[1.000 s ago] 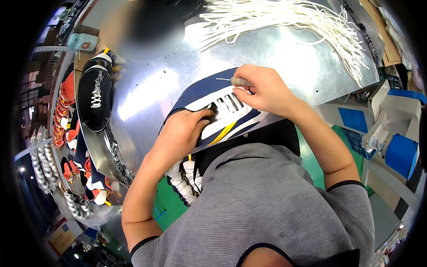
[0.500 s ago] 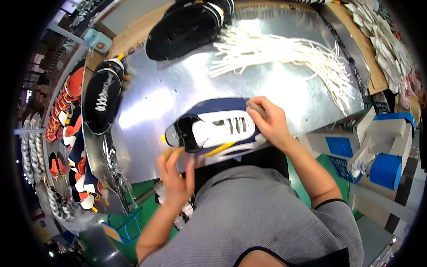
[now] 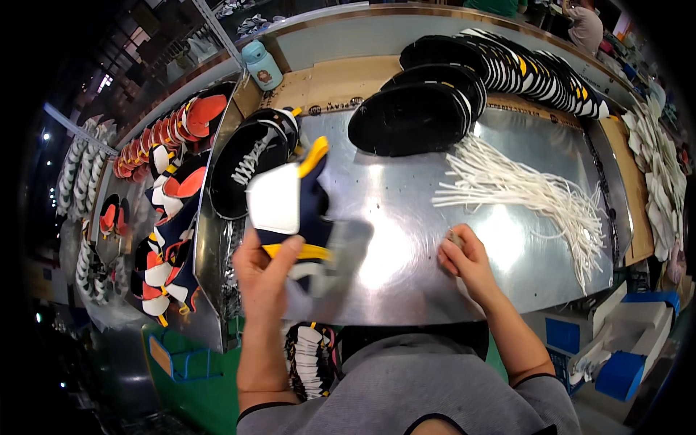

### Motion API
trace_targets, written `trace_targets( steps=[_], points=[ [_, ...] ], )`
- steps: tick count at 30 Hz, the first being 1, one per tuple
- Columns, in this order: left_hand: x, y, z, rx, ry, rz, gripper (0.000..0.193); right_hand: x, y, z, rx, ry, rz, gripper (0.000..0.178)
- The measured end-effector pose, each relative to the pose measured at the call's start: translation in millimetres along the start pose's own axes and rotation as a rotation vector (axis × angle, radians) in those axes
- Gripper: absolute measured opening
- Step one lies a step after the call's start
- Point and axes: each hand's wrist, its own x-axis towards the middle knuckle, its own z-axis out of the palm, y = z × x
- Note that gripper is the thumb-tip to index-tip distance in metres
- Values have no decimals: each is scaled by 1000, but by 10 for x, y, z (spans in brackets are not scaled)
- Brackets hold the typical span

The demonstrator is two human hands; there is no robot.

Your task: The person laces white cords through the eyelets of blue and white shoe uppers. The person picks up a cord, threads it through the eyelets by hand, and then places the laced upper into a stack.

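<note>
My left hand grips a navy shoe upper with a white panel and yellow strips. The upper is raised off the metal table, slightly blurred, with its laced front turned out of sight. My right hand is closed around a small brownish-grey handle over the tabletop; the rest of that item is hidden. Beyond my right hand lies a bundle of white shoelaces. Left of the held upper, a black laced upper leans at the table's side.
Black uppers stand nested in a row along the back of the metal table. A light-blue bottle is at the back left. Red-lined uppers fill the left rack. A white-and-blue machine stands to the right.
My left hand has lifted the shoe upper off the table and moved it left and away from me. My right hand has let go of the upper, keeping the small handle. The view has tilted up.
</note>
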Motion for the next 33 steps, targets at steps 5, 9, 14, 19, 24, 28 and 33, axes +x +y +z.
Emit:
trace_targets(
  steps=[5, 9, 14, 19, 24, 28, 33],
  points=[
    [1256, -904, -659, 1391, 246, 413, 31, 62, -253, -469, -255, 245, -52, 11],
    [1939, -1744, -958, 1440, 83, 353, 45, 539, -400, -693, -652, 434, -325, 18],
    [1133, -1204, 266, 883, 155, 522, 47, 1098, -599, -1414, -1076, 572, -497, 19],
    [1517, -1308, 1807, 829, -496, 709, 68, 1754, -461, -1775, -1329, 594, -527, 20],
    [2478, -1739, 2940, 1063, -313, 549, 73, 1490, -144, -1358, -1259, 744, -399, 14],
    [2587, -1970, 3095, 1064, -188, 602, 66, 1286, -143, -1202, -1196, 742, -448, 11],
    [2156, -1947, 2607, 1192, -427, 492, 62, 1153, -103, -1267, -1189, 791, -436, 10]
  ],
)
